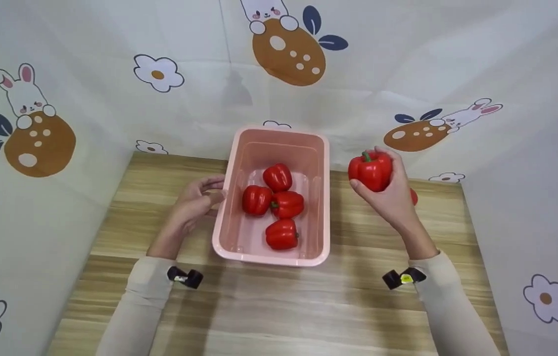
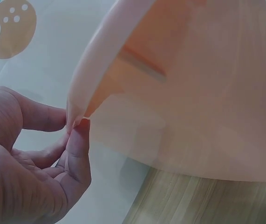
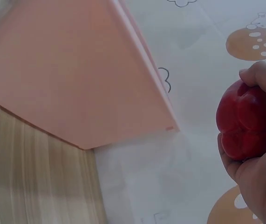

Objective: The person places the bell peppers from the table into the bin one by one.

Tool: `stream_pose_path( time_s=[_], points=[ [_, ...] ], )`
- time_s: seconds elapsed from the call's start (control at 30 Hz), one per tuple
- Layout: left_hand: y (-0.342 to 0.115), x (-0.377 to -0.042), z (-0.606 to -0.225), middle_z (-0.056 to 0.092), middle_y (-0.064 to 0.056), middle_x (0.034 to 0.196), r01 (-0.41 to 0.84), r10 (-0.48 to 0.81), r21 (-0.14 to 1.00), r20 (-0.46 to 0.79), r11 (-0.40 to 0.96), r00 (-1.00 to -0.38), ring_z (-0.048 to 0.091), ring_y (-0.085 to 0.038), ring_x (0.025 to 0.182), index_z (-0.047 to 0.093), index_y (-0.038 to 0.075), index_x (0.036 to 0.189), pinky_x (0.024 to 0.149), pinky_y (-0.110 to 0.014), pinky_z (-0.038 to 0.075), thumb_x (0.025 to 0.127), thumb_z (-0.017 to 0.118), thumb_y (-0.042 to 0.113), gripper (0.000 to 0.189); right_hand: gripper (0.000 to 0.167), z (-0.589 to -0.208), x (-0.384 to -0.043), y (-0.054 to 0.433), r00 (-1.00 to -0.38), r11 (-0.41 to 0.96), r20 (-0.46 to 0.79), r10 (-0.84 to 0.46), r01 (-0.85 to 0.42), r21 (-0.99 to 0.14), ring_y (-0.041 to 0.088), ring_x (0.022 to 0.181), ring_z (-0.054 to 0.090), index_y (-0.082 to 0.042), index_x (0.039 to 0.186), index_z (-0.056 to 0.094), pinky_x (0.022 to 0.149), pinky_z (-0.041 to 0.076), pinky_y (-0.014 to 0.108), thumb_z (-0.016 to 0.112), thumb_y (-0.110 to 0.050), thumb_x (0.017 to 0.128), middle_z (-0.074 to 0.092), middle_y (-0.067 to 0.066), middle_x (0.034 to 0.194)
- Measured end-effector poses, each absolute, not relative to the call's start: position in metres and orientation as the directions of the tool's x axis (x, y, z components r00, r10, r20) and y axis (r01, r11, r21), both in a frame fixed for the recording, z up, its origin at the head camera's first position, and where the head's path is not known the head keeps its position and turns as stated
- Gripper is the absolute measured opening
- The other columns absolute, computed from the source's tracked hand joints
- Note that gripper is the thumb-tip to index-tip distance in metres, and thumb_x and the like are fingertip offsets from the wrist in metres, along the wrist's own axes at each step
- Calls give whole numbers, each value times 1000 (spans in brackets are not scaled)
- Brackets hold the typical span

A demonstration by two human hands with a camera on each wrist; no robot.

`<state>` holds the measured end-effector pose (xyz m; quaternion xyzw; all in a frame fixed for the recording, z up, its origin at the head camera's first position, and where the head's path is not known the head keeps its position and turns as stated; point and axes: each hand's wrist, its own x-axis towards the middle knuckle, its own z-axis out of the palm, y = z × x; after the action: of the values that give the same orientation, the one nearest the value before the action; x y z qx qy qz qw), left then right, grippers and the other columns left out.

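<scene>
A pink plastic bin (image 1: 271, 258) stands in the middle of the wooden table, with several red bell peppers (image 1: 282, 234) lying on its floor. My left hand (image 1: 194, 204) is at the bin's left side; in the left wrist view its thumb and fingertips pinch the rim (image 2: 93, 70). To the right of the bin, my right hand (image 1: 390, 190) grips a red bell pepper (image 1: 369, 170) above the table, its green stem facing up. The right wrist view shows the fingers and thumb curled round this bell pepper (image 3: 243, 121).
Partly hidden behind the right hand, another red thing (image 1: 413, 197) shows near the table's right side. A patterned cloth (image 1: 200, 109) with rabbits and flowers rises behind the wooden table (image 1: 279, 306) and along both sides. A small black camera sits on each wrist.
</scene>
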<state>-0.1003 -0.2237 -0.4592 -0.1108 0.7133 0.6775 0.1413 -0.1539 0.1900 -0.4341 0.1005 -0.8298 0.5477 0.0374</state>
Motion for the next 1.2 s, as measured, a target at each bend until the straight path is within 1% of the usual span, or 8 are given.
stream_pose_path(
  time_s=[0.17, 0.23, 0.3, 0.47, 0.57, 0.77, 0.97, 1.2],
  points=[
    [-224, -102, -459, 47, -27, 149, -350, 45, 935, -352, 56, -935, 66, -22, 108, 40, -7, 156, 90, -42, 70, 99, 57, 0, 60, 91, -430, -158, 182, -966, 350, 206, -154, -248, -903, 19, 141, 46, -13, 154, 37, 103, 59, 30, 90, -13, 80, 51, 0, 154],
    [-224, -102, -459, 47, -27, 149, -353, 48, 934, -355, 54, -934, 66, -22, 108, 40, -8, 156, 90, -43, 70, 99, 57, -1, 60, 90, -428, -159, 179, -963, 335, 211, -166, -256, -907, 18, 141, 46, -13, 154, 38, 102, 59, 27, 90, -12, 81, 51, 0, 154],
    [-223, -103, -460, 47, -27, 149, -354, 50, 933, -357, 55, -933, 66, -22, 107, 39, -8, 156, 90, -42, 70, 99, 57, -1, 61, 89, -427, -160, 177, -959, 330, 215, -182, -266, -906, 18, 141, 46, -14, 153, 38, 102, 60, 29, 90, -12, 81, 51, 0, 154],
    [-223, -103, -459, 47, -27, 149, -355, 51, 932, -359, 70, -932, 66, -20, 106, 39, -8, 156, 89, -40, 70, 99, 57, 0, 61, 90, -425, -161, 170, -952, 330, 218, -214, -280, -901, 19, 143, 46, -13, 154, 37, 109, 61, 48, 90, -13, 81, 51, 1, 155],
    [-223, -103, -458, 47, -27, 148, -357, 47, 931, -361, 75, -931, 66, -21, 106, 40, -8, 156, 87, -38, 71, 98, 57, -1, 61, 91, -423, -161, 166, -952, 327, 201, -231, -270, -906, 21, 144, 45, -12, 154, 37, 111, 59, 55, 90, -13, 81, 50, 2, 155],
    [-222, -103, -457, 49, -27, 147, -362, 31, 929, -365, 72, -930, 69, -19, 102, 42, -8, 155, 85, -38, 71, 97, 57, -3, 60, 91, -425, -162, 156, -950, 317, 183, -252, -260, -912, 23, 143, 46, -11, 154, 36, 111, 60, 55, 91, -18, 81, 51, 3, 154],
    [-223, -102, -457, 48, -27, 147, -370, 35, 927, -373, 63, -927, 68, -21, 104, 41, -8, 155, 88, -42, 70, 97, 58, -3, 60, 89, -426, -163, 147, -948, 326, 162, -276, -250, -911, 25, 143, 46, -17, 153, 38, 111, 60, 55, 91, -23, 82, 51, 3, 154],
    [-224, -103, -456, 48, -28, 149, -365, 45, 927, -370, 82, -928, 67, -22, 106, 41, -8, 155, 86, -38, 71, 98, 59, -2, 60, 90, -424, -164, 139, -931, 327, 173, -322, -281, -902, 26, 141, 48, -20, 153, 38, 109, 61, 55, 92, -22, 81, 50, 4, 154]
  ],
)
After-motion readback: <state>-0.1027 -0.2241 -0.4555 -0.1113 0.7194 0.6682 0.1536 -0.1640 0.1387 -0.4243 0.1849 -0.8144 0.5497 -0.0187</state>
